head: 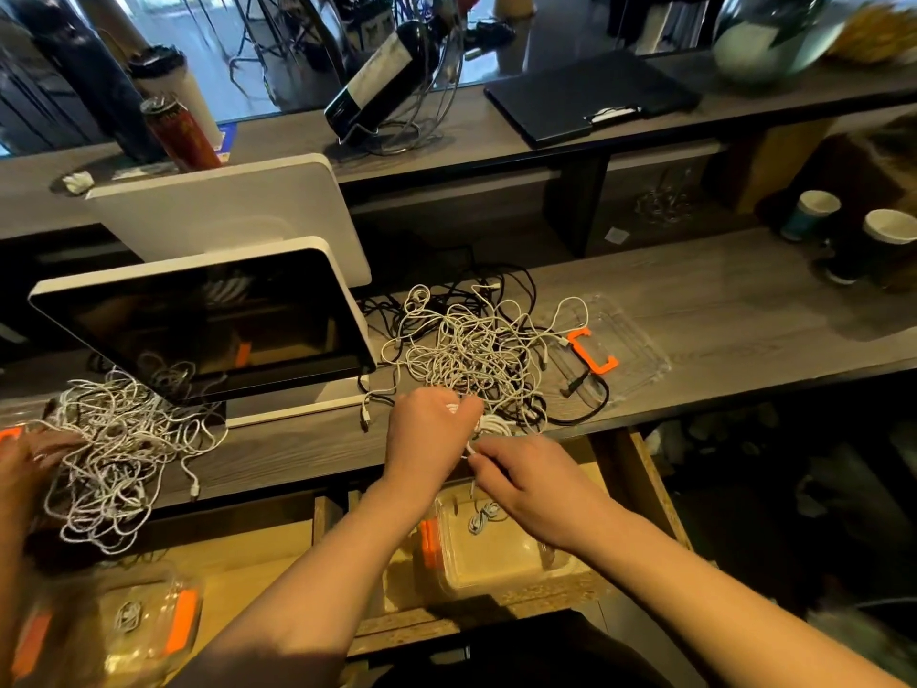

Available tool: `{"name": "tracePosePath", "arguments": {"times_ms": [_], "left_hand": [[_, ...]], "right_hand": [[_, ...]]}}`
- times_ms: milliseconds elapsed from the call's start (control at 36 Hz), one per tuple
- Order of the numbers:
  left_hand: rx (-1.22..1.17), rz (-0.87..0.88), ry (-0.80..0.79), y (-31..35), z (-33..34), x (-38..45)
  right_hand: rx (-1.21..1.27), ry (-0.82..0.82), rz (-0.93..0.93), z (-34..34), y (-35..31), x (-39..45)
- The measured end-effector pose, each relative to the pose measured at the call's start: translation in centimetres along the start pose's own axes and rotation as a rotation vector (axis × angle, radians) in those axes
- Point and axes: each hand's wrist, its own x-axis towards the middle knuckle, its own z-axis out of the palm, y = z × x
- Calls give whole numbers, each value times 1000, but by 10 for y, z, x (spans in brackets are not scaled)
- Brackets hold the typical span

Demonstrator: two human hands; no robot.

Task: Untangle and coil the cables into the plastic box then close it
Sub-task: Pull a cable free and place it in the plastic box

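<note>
Grey wood-grain surface (pixel 719 310) runs left to right below a raised far shelf (pixel 496 136). On that shelf: tilted dark wine bottle in a wire holder (pixel 382 77), closed black laptop (pixel 590 99), red can (pixel 181 131).

Left of centre on the surface stands a white-framed tilted touchscreen terminal (pixel 208 325), screen dark.

Tangled heap of white and black cables (pixel 476 345) lies at mid surface, just right of the terminal. Its right edge overlaps a clear plastic lid with an orange clip (pixel 615 350) lying flat on the surface.

Left hand (pixel 429 429) at the near edge of the heap, fingers curled, gripping a small bundle of white cable (pixel 496 424). Right hand (pixel 536 476) just beside it, thumb and fingers pinching the same white cable; the strand hangs down from the pinch.

Clear plastic box with orange latch (pixel 496 553) sits below the surface edge in an open wooden drawer (pixel 640 479), under the right hand. A small coiled white cable (pixel 484 518) lies inside it.

Far left: second tangle of white cables (pixel 119 444) on the surface, another person's hand (pixel 30 459) touching it. Two paper cups (pixel 853 230) stand at far right.
</note>
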Motion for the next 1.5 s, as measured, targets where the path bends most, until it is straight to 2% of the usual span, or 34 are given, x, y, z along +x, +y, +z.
{"name": "tracePosePath", "arguments": {"times_ms": [111,222,306,417,528,611,833,972,1111,1222,1333,1389,1500], "left_hand": [[2,-7,-56,-6,-1,2],[17,-8,-202,-6,-1,-1],[-60,3,-302,-4,-4,-4],[-102,-4,-331,-2,-8,-6],[-272,-31,-377,4,-13,-10],[-410,-60,-328,8,-14,-12],[-592,-175,-1,0,-11,-3],[-557,-196,139,-7,-6,-3],[-319,-34,246,-15,-2,-4],[-110,86,195,-27,1,-3],[-65,201,97,-29,-2,-9],[-122,218,27,-29,-3,-11],[-385,145,-112,-21,-6,-18]], "right_hand": [[-15,126,34,-12,8,7],[-9,160,15,-18,16,13],[64,190,27,-25,23,15],[193,211,78,-31,35,15],[263,228,123,-29,40,12],[240,198,176,-24,43,9],[143,18,215,13,30,-8],[64,-52,133,28,1,-16],[-34,-37,17,23,-25,-13],[-35,18,-13,0,-30,-2],[-28,63,-13,-18,-19,8],[-41,95,3,-24,-13,12],[-38,186,-7,-37,-5,14]]}}
